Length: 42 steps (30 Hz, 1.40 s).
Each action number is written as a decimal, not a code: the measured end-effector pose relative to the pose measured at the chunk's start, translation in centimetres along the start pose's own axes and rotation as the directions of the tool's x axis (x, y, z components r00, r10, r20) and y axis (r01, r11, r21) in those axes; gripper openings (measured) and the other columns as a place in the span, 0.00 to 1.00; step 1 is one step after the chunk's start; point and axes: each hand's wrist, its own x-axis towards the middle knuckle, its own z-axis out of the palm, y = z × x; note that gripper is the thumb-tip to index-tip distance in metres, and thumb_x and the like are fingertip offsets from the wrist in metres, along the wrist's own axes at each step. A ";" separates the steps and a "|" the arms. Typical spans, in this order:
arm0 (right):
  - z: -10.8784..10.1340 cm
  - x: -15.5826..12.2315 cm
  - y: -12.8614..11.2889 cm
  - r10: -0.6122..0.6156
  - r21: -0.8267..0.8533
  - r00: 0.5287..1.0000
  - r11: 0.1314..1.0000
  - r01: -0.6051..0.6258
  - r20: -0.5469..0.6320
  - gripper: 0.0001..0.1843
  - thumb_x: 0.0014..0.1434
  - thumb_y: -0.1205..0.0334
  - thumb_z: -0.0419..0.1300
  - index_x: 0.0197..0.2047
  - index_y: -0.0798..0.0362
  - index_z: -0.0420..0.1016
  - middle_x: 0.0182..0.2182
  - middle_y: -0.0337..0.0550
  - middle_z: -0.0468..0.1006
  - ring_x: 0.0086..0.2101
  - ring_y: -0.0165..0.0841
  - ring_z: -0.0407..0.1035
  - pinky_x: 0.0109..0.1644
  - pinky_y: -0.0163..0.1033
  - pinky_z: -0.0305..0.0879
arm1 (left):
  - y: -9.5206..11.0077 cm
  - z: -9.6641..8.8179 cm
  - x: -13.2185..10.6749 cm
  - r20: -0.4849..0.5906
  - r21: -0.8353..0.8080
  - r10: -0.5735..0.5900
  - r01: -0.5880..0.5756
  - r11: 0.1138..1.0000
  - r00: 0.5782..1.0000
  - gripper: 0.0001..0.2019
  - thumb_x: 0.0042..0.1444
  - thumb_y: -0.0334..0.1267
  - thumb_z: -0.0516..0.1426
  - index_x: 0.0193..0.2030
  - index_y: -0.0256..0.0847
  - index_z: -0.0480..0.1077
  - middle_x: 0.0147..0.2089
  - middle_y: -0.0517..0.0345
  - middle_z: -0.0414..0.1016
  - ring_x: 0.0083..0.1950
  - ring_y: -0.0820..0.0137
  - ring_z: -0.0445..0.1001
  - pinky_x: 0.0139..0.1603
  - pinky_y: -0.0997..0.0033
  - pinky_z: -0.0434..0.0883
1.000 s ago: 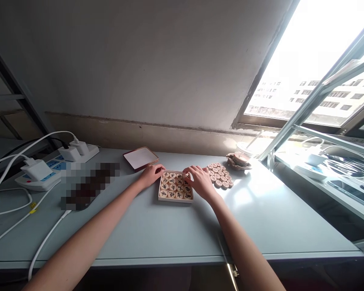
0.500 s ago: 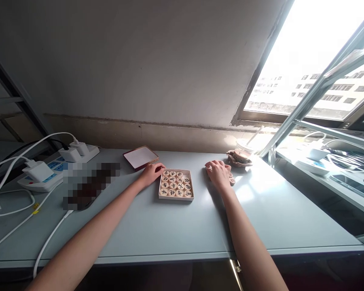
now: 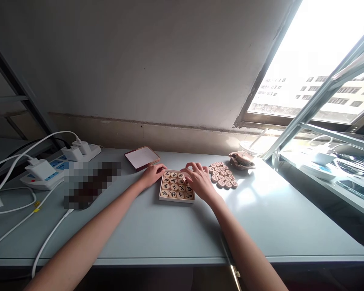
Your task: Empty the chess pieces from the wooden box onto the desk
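Note:
A shallow white box (image 3: 176,200) on the desk holds rows of round wooden Chinese chess pieces (image 3: 173,187) with dark characters. My left hand (image 3: 153,175) is closed at the box's upper left corner, its fingertips gripping the rim. Over the box's upper right corner is my right hand (image 3: 199,179), fingers bent and closed on a chess piece (image 3: 184,179), most of which they hide. Right of that hand, a flat cluster of loose chess pieces (image 3: 222,174) lies face up, with paler, reddish characters.
The box lid (image 3: 142,157) rests behind my left hand. A brown, wrinkled-edged dish (image 3: 242,160) sits at the back right, by the window. To the left are a blurred dark object (image 3: 91,186), a power strip (image 3: 56,167) and white cables. A metal frame (image 3: 288,137) stands on the right.
My right hand has moved left from the loose pieces to the box's upper right corner, uncovering the cluster. My left hand stays at the box. The view has shifted slightly.

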 end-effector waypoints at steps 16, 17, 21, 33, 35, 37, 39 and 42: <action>0.5 0.0 0.1 0.051 0.064 0.994 0.996 -0.057 0.093 0.09 0.62 0.60 0.52 0.44 0.49 0.70 0.43 0.44 0.71 0.43 0.36 0.60 0.44 0.41 0.52 | -0.3 0.1 0.0 0.036 0.062 -0.007 0.005 0.998 0.999 0.14 0.56 0.41 0.46 0.39 0.39 0.70 0.35 0.56 0.75 0.35 0.68 0.71 0.36 0.72 0.64; 0.4 0.0 0.1 0.051 0.071 0.995 0.996 -0.057 0.092 0.09 0.62 0.60 0.52 0.44 0.48 0.70 0.43 0.44 0.71 0.43 0.35 0.61 0.44 0.41 0.52 | -0.3 0.1 0.0 0.036 0.064 -0.004 0.002 0.998 0.999 0.14 0.56 0.41 0.46 0.39 0.39 0.70 0.35 0.56 0.75 0.35 0.68 0.71 0.35 0.72 0.64; 0.3 0.0 0.2 0.073 0.103 0.994 0.991 -0.081 0.078 0.08 0.61 0.60 0.53 0.43 0.49 0.68 0.41 0.43 0.72 0.44 0.36 0.61 0.45 0.41 0.53 | -0.2 0.1 0.0 0.034 0.067 -0.012 0.009 0.998 0.999 0.14 0.56 0.42 0.46 0.39 0.40 0.70 0.34 0.56 0.75 0.35 0.67 0.70 0.36 0.71 0.64; 0.0 0.0 1.9 0.269 0.344 0.963 0.904 -0.252 -0.002 0.08 0.61 0.57 0.51 0.43 0.47 0.64 0.40 0.38 0.75 0.41 0.34 0.66 0.47 0.43 0.53 | -0.3 0.3 0.0 0.032 0.070 -0.001 -0.001 0.998 1.000 0.14 0.57 0.42 0.45 0.38 0.40 0.69 0.33 0.56 0.75 0.35 0.66 0.72 0.36 0.71 0.64; -0.4 -0.4 3.3 0.308 0.367 0.947 0.874 -0.319 0.091 0.11 0.61 0.54 0.50 0.44 0.47 0.65 0.40 0.38 0.75 0.39 0.33 0.67 0.44 0.42 0.56 | -0.3 0.3 0.0 0.031 0.073 0.009 -0.011 0.997 0.999 0.14 0.58 0.42 0.45 0.38 0.40 0.69 0.34 0.56 0.75 0.36 0.66 0.72 0.36 0.71 0.63; -0.5 -0.8 4.3 0.330 0.283 0.930 0.887 -0.364 0.160 0.11 0.60 0.53 0.50 0.42 0.47 0.68 0.39 0.40 0.75 0.40 0.35 0.66 0.43 0.42 0.56 | -0.3 0.3 0.0 0.033 0.086 0.021 -0.024 0.996 0.999 0.14 0.58 0.42 0.45 0.38 0.40 0.68 0.35 0.55 0.75 0.37 0.65 0.72 0.36 0.71 0.63; -0.4 -1.1 4.6 0.358 0.142 0.926 0.917 -0.372 0.116 0.11 0.60 0.54 0.50 0.40 0.48 0.70 0.40 0.42 0.73 0.44 0.38 0.63 0.47 0.45 0.54 | -0.3 0.3 0.0 0.035 0.106 0.032 -0.035 0.994 0.999 0.14 0.58 0.42 0.44 0.38 0.41 0.68 0.36 0.55 0.75 0.37 0.65 0.72 0.37 0.71 0.63; 0.0 -1.1 4.2 0.372 0.031 0.928 0.928 -0.372 -0.004 0.16 0.58 0.52 0.53 0.47 0.47 0.67 0.43 0.44 0.71 0.46 0.39 0.61 0.50 0.48 0.52 | -0.3 0.4 0.1 0.042 0.118 0.035 -0.040 0.992 0.998 0.14 0.58 0.41 0.44 0.38 0.41 0.68 0.36 0.55 0.75 0.38 0.65 0.72 0.37 0.71 0.63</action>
